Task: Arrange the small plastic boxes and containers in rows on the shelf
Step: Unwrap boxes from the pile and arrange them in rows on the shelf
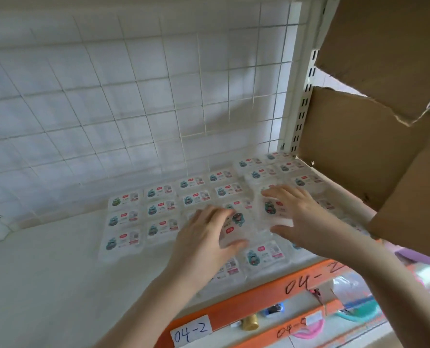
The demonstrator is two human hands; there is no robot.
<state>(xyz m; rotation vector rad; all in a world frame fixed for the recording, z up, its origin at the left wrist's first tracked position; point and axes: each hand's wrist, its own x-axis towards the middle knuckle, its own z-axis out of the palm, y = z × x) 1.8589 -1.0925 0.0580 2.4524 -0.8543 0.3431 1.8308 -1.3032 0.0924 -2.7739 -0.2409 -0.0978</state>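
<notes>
Several small clear plastic boxes with cartoon labels [130, 218] lie flat in rows on the white shelf [45, 267], from its middle to the right. My left hand [204, 237] grips one box [234, 228], thumb at its near edge and fingers over its top. My right hand [299, 217] holds another box [273, 209] just to the right, fingers spread over it and thumb under its near edge. Both boxes sit among the middle rows. A further box [261, 254] lies near the front edge.
A white wire grid [133, 96] backs the shelf. Torn cardboard boxes [374, 116] stand and hang at the right. The orange front rail [259, 295] carries "04-2" labels. Below it, coloured items [354, 312] sit on a lower shelf. The shelf's left part holds no boxes.
</notes>
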